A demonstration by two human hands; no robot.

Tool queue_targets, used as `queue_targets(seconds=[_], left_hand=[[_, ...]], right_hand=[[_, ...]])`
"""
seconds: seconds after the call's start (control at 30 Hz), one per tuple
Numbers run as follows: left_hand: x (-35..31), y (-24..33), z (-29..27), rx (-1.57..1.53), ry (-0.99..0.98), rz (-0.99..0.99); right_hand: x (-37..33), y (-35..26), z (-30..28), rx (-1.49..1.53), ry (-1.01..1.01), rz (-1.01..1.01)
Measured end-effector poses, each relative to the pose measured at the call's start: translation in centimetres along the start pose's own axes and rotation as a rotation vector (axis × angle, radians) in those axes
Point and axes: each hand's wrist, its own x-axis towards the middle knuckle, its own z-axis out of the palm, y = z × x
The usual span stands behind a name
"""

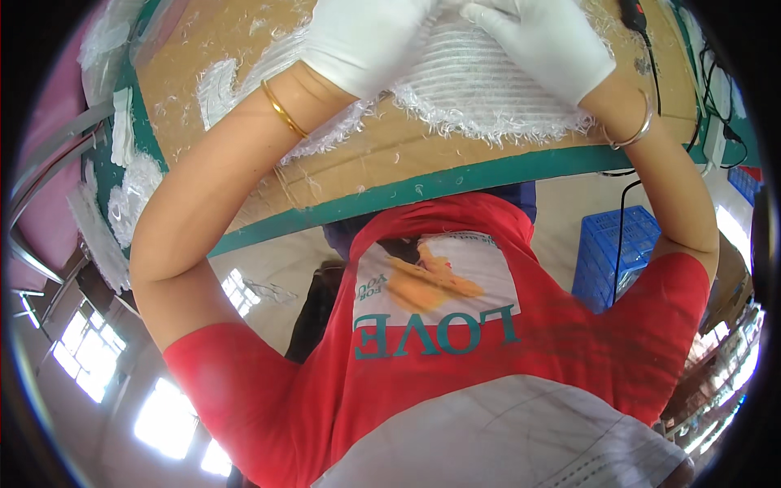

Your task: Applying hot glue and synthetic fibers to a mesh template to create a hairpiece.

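Both gloved hands pressed down on a white woven fibre sheet at the counter.

Left hand (366,41) & right hand (541,41), both in white gloves, lay flat on the fibre sheet (480,93), which sat on a cardboard board (244,49) atop the green-edged counter (455,180). Fingers looked spread and pressing, not clenched, though the tips were cut off by the pic's top edge, so can't say for sure. Prob. gloves were on b/c the sheet's frayed edges shed strands; loose white scraps (130,195) littered the counter's left side. Gold bangle (283,110) on left wrist, another on the right. Blue crate (606,252) stood on the floor to the right, black cable (622,220) hanging by it.
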Motion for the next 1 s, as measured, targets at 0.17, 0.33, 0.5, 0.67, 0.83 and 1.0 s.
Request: queue_targets(seconds=[0.17,0.33,0.5,0.67,0.83,1.0], left_hand=[[-0.6,-0.1,0.2,0.119,-0.074,0.233],[-0.6,-0.5,0.4,0.165,-0.078,0.299],[-1.5,-0.7,0.6,0.132,-0.177,0.22],[-0.2,1.3,-1.8,-0.027,-0.314,0.077],[-1.8,2.7,-1.7,-0.038,-0.49,-0.181],[-1.5,3.6,-1.7,-0.119,-0.273,-0.22]], right_hand=[[-1.5,0.0,1.1,-0.602,0.401,-0.589],[-2.5,-0.5,1.6,-0.774,0.359,-0.506],[-2.2,-0.7,1.2,-0.785,0.288,-0.555],[0.6,3.7,4.5,-0.345,0.81,-0.971],[-1.9,0.6,0.8,-0.681,0.177,-0.722],[-3.8,0.1,0.6,-0.697,-0.019,-0.624]])
